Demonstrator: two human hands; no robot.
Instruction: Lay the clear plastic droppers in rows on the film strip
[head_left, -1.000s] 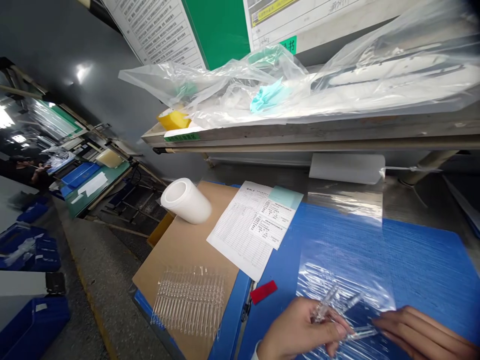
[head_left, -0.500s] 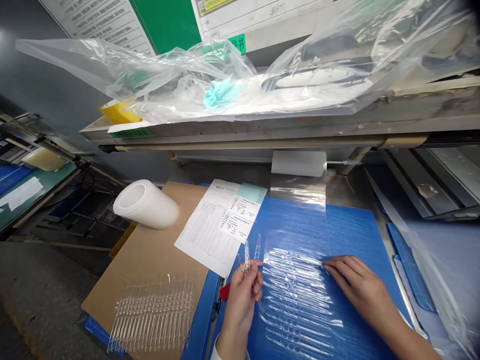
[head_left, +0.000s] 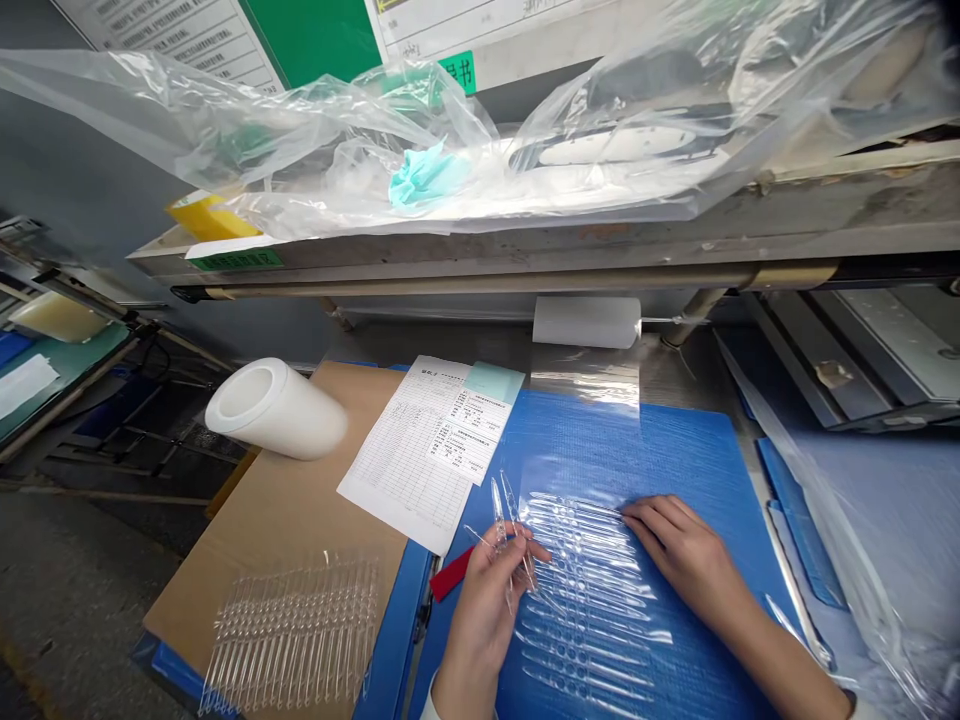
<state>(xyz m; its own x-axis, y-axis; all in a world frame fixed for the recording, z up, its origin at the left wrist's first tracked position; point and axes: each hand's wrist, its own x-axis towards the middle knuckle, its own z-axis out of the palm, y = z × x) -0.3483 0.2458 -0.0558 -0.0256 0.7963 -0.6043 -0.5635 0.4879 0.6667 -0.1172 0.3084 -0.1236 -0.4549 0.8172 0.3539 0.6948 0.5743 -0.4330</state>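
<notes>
My left hand point(head_left: 487, 595) pinches a few slim, clear, pointed plastic pieces point(head_left: 498, 500) that fan upward from its fingers. Just right of it, a column of similar clear pieces point(head_left: 581, 610) lies side by side on transparent film over a blue board point(head_left: 694, 460). My right hand point(head_left: 679, 550) has its fingers together at the right tip of the uppermost piece, which they appear to grip. Beneath the left wrist, a red strip point(head_left: 451, 573) shows in part.
Another row of clear pieces point(head_left: 292, 630) lies on brown cardboard point(head_left: 225, 540), below a thick white roll point(head_left: 277, 410). Printed sheets point(head_left: 405, 450) overlap the boards. A film roll point(head_left: 586, 322) hangs under the shelf point(head_left: 465, 262), which carries plastic sheeting. Metal equipment point(head_left: 862, 360) stands right.
The whole view has shifted slightly. My right hand remains at the top piece's tip, while the pieces in my left hand have turned and spread apart. More of the red strip shows.
</notes>
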